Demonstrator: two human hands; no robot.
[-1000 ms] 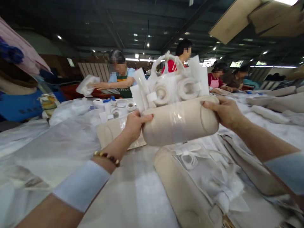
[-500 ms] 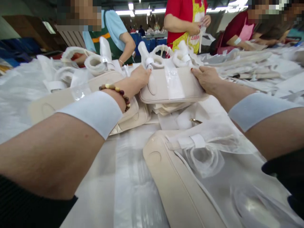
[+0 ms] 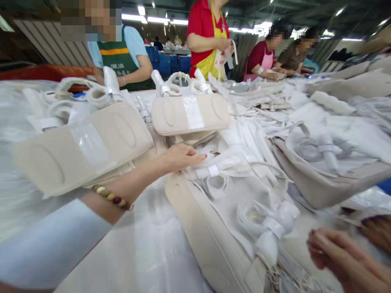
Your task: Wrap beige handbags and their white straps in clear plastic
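My left hand (image 3: 180, 158) reaches across the table, fingers stretched out, tips resting on the wrapped white straps at the top of a flat beige handbag (image 3: 210, 240) lying in front of me. It holds nothing. My right hand (image 3: 339, 254) is at the lower right, blurred by motion, fingers partly curled near the same bag's lower end. A rolled beige bag with a clear tape band (image 3: 189, 114) sits on a stack further back, free of both hands. Another taped beige bag (image 3: 82, 146) lies to the left.
Another beige bag (image 3: 330, 179) with wrapped straps lies at right. Plastic sheets and white paper wraps (image 3: 275, 106) cover the table. Several co-workers stand or sit along the far side, one in a green apron (image 3: 122, 61), one in a red shirt (image 3: 207, 36).
Both hands set the taped rolled bag down on the far stack and let go. My left hand drew back to the near bag's straps; my right hand dropped to the lower right.
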